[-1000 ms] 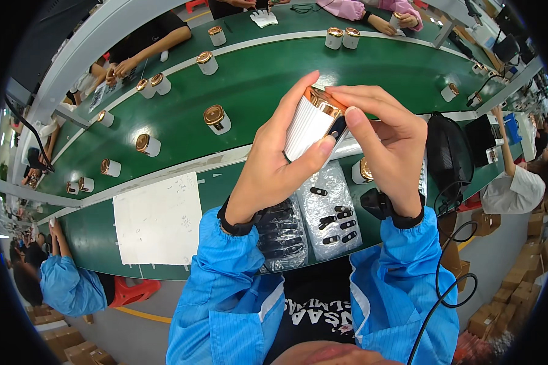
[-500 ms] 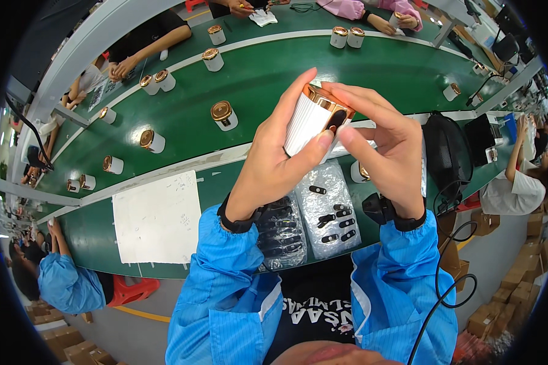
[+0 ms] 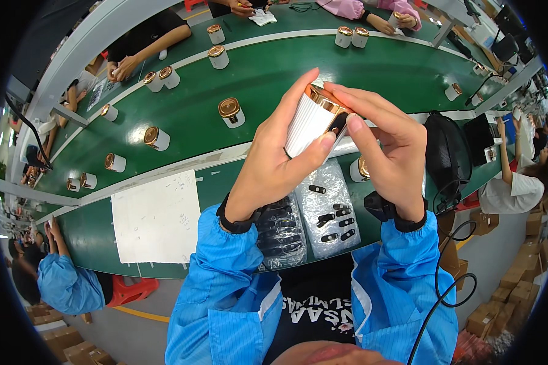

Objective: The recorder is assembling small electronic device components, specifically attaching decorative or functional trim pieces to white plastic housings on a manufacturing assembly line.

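A white ribbed canister point(image 3: 306, 126) with a shiny gold top is raised above the bench, tilted. My left hand point(image 3: 268, 167) is wrapped round its left side, thumb across the front near the lower end of a black oval panel point(image 3: 339, 123). My right hand point(image 3: 394, 149) has its fingers on the gold top and its thumb on the black panel. Below, several black oval parts point(image 3: 329, 238) lie on a clear plastic bag point(image 3: 324, 182). Beside it is another bag point(image 3: 278, 258) with more dark parts. Behind my right hand, another canister point(image 3: 358, 170) is partly hidden.
Beyond the bench, several similar canisters point(image 3: 230, 112) stand along a green conveyor belt point(image 3: 280, 79). A marked white sheet point(image 3: 155, 222) lies at left; a black mesh bag point(image 3: 447, 149) sits at right with a cable point(image 3: 438, 280). Co-workers sit around. Cardboard boxes point(image 3: 517, 267) fill the right floor.
My right thumb has moved up onto the black panel, covering part of it. The near canisters on the belt have shifted a little to the right. My left hand keeps its grip.
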### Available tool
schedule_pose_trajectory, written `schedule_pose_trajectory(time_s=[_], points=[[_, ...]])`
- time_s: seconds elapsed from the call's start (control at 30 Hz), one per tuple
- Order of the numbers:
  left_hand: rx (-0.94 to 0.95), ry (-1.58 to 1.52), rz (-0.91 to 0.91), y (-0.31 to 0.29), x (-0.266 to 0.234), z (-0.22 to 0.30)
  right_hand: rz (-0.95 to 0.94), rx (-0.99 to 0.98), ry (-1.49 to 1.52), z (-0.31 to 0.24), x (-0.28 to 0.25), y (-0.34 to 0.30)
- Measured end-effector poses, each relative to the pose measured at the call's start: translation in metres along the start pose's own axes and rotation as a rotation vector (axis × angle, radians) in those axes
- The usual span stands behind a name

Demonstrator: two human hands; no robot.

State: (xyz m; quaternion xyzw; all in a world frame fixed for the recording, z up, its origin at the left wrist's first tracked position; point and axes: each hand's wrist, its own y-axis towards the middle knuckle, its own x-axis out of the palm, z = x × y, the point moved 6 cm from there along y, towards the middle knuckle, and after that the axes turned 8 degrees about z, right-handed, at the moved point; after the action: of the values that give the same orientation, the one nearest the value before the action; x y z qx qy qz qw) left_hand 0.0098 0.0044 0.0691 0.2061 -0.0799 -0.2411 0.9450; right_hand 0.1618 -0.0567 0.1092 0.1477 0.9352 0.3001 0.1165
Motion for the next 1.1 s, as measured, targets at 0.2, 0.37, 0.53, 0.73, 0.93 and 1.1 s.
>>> schedule_pose_trajectory(time_s=[0.2,0.37,0.53,0.73,0.93,1.1], points=[[0.084,0.108,-0.015,0.0001,-0.0007,0.0066,-0.039,0.009,-0.022,-0.0044,0.0009,-0.0021],[0.098,0.139,-0.018,-0.0003,-0.0022,0.0086,-0.035,-0.006,-0.07,-0.0052,0.001,-0.0016],[0.122,0.155,-0.015,0.0013,-0.0027,0.0057,-0.034,-0.031,-0.11,-0.0058,0.0012,-0.002],[0.051,0.109,-0.016,0.0015,-0.0023,0.0046,-0.044,-0.016,-0.122,-0.0039,0.0008,-0.0029],[0.086,0.166,-0.026,0.0011,-0.002,0.0069,-0.048,-0.016,-0.131,-0.006,0.0003,-0.0029],[0.097,0.165,-0.016,0.0008,-0.0021,0.008,-0.052,-0.022,-0.142,-0.0045,-0.0008,-0.0018]])
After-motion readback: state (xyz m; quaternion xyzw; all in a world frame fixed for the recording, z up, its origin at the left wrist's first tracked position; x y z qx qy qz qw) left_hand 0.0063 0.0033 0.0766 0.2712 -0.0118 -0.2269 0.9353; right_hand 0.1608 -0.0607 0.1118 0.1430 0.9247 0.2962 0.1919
